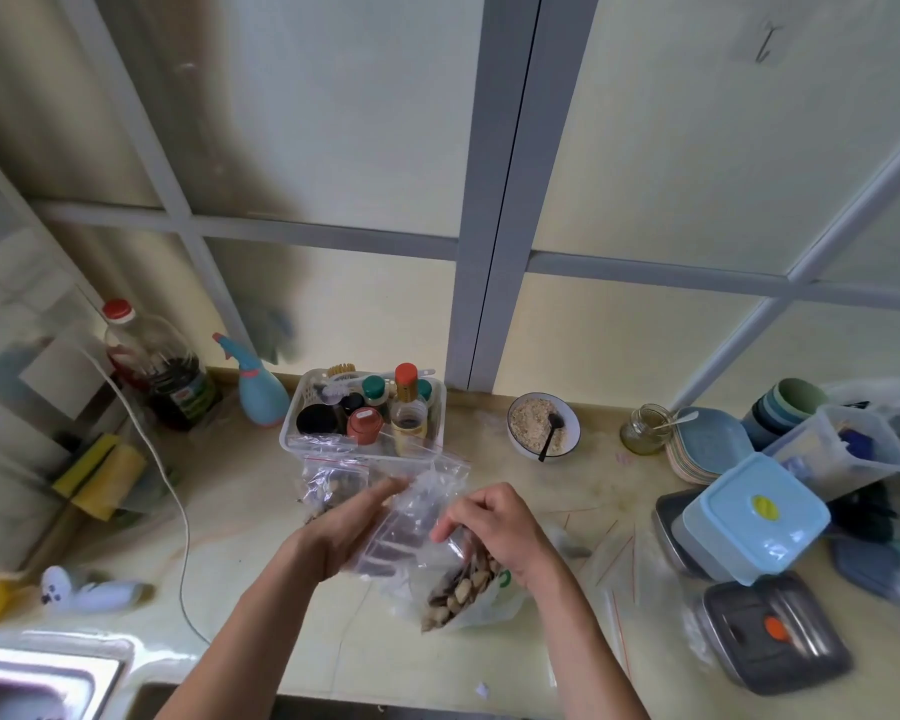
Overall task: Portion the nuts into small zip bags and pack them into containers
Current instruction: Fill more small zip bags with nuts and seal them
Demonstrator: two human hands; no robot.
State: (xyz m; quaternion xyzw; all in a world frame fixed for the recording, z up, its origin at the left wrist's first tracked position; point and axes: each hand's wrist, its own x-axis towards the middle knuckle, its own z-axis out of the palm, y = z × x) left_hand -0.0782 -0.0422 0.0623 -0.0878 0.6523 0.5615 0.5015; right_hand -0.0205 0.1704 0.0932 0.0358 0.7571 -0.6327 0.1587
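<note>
My left hand (346, 522) holds a clear zip bag (411, 511) from the left side, fingers stretched along it. My right hand (494, 522) pinches the top of a small clear bag of nuts (463, 589) that hangs down from it over a white plastic bag (494, 605). Another zip bag with a red seal line (333, 480) lies behind my left hand with some nuts inside. Empty zip bags (619, 563) lie flat on the counter to the right. A light blue lidded container (754, 517) and a grey steel container (775, 631) sit at the right.
A white basket of condiment bottles (302, 439) stands behind the bags. A bowl of oats with a black spoon (541, 423), a glass jar (642, 431), stacked plates (707, 444) and cups (785, 407) line the back right. A sink (32, 683) is at the lower left, a white cable (178, 501) beside it.
</note>
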